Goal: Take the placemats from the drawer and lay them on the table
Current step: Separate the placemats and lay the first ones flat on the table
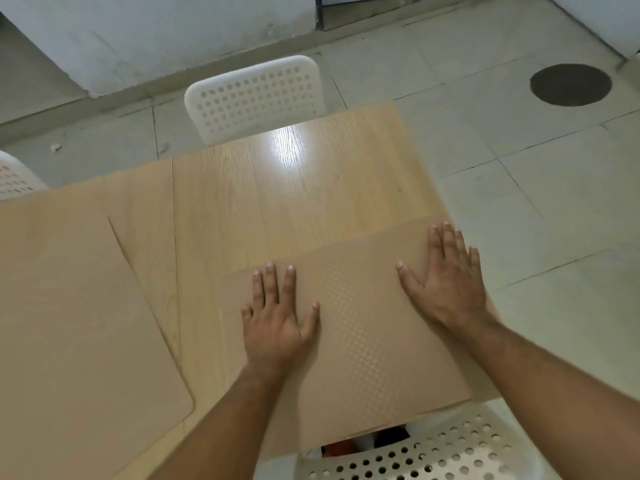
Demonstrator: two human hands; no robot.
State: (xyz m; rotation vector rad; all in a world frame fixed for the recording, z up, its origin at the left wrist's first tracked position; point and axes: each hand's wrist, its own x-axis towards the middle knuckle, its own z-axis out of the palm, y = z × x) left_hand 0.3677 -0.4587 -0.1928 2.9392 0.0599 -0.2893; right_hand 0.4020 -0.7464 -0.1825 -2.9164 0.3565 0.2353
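Note:
A tan placemat (363, 327) with a fine checkered texture lies at the near right corner of the light wooden table (277, 188). My left hand (277, 320) rests flat on its left part, fingers spread. My right hand (446, 282) presses flat on its right part near the table's right edge. Neither hand grips anything. A second tan placemat (69, 327) lies flat on the left side of the table, with a rounded near corner. The drawer is out of view.
A white perforated chair (256, 95) stands at the table's far side. Another white chair (433, 452) is tucked at the near edge below the mat. Part of a third chair (14, 178) shows at left. A dark round floor cover (571, 84) lies far right.

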